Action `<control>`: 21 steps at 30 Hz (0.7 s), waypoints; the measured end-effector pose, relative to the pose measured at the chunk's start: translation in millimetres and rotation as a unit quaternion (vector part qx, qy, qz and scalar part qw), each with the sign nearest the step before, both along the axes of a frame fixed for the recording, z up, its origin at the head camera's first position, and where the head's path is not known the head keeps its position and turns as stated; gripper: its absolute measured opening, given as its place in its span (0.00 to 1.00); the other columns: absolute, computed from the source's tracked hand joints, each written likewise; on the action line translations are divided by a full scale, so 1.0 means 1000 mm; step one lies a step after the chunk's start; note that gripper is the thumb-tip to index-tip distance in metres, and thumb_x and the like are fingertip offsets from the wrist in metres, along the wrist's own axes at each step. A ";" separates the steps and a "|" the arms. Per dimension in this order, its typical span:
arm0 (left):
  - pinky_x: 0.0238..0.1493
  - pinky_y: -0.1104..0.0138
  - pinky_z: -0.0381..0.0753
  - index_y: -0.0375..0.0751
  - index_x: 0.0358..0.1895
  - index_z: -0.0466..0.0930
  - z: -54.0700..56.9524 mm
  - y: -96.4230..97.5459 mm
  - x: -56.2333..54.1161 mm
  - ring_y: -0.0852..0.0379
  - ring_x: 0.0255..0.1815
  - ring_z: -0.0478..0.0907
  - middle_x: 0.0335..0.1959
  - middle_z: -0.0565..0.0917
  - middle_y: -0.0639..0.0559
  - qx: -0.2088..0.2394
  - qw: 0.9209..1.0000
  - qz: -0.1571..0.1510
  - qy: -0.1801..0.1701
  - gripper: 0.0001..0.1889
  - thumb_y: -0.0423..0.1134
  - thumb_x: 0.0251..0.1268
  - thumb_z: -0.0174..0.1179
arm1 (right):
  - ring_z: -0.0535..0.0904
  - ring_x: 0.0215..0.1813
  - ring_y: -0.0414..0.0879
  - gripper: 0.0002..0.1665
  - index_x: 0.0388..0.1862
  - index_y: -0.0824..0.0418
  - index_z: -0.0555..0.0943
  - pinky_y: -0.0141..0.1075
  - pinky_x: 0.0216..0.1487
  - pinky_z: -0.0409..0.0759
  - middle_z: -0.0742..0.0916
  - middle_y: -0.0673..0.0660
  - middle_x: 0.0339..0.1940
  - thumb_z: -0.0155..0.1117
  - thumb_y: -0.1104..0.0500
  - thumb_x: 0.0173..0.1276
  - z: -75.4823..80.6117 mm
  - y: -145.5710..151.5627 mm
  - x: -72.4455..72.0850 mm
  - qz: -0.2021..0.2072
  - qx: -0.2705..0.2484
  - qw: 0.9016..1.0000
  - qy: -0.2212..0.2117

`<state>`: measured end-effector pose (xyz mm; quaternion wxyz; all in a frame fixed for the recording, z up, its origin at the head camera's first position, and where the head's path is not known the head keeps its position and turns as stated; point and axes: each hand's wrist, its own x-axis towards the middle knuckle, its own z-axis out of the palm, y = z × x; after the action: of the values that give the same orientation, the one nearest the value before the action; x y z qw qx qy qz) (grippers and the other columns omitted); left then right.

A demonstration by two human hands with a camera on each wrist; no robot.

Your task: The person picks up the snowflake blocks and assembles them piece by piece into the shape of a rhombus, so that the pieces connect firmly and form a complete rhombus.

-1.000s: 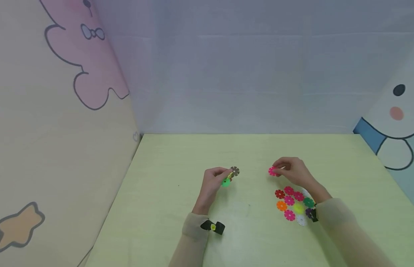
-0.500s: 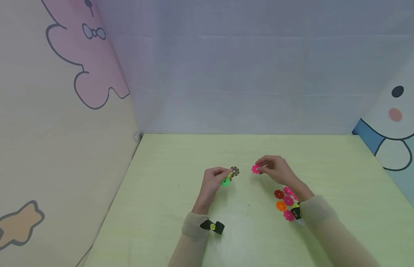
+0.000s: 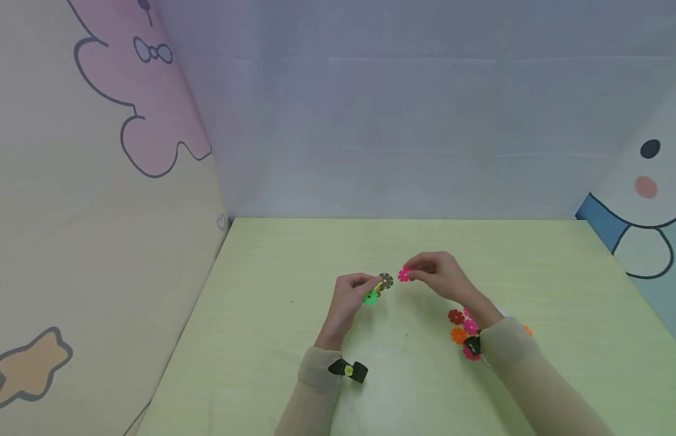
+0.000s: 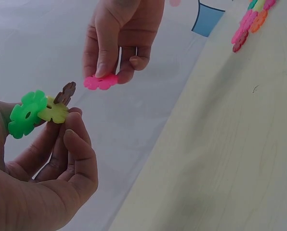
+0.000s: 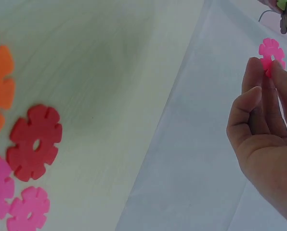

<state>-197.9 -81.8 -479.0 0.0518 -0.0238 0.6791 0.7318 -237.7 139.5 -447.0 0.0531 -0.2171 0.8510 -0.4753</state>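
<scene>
Between thumb and fingers, my left hand (image 3: 346, 306) holds a small joined chain of notched plastic snowflake discs. In the left wrist view the chain shows a green disc (image 4: 19, 124), a yellow disc (image 4: 58, 114) and a brown disc (image 4: 65, 94) that sticks out at its upper end. My right hand (image 3: 440, 277) pinches a single pink snowflake disc (image 5: 269, 48) at its edge. The pink disc is held up just right of the brown disc, with a small gap between them. Both hands are raised over the table.
Loose snowflake discs lie on the pale table (image 3: 272, 339) below my right forearm, among them a red disc (image 3: 455, 317) and an orange disc (image 3: 458, 335); the sleeve hides several others. A white cloth (image 3: 371, 139) hangs behind the table, and a wall (image 3: 98, 272) borders its left side.
My right hand has moved left with the pink disc, from above the loose discs to close beside the chain. The left hand has stayed almost still.
</scene>
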 end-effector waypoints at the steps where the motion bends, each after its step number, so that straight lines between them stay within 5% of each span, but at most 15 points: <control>1: 0.31 0.68 0.75 0.38 0.32 0.87 0.000 0.000 0.000 0.54 0.28 0.80 0.29 0.85 0.46 0.001 1.000 -0.001 0.001 0.10 0.43 0.59 0.68 | 0.83 0.38 0.45 0.10 0.43 0.62 0.84 0.38 0.43 0.80 0.87 0.51 0.36 0.68 0.63 0.63 0.001 -0.001 0.000 0.002 0.001 1.000 0.002; 21: 0.31 0.67 0.74 0.37 0.32 0.87 -0.001 -0.002 0.000 0.53 0.29 0.80 0.30 0.85 0.46 0.003 1.000 -0.014 0.010 0.11 0.43 0.59 0.67 | 0.83 0.39 0.48 0.07 0.40 0.61 0.86 0.39 0.43 0.80 0.87 0.52 0.37 0.68 0.63 0.63 0.009 -0.013 0.000 0.035 0.009 0.999 0.021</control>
<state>-197.5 -83.7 -479.6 0.0556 -0.0068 0.6775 0.7334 -238.2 126.0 -437.9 0.0540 -0.2565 0.8481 -0.4605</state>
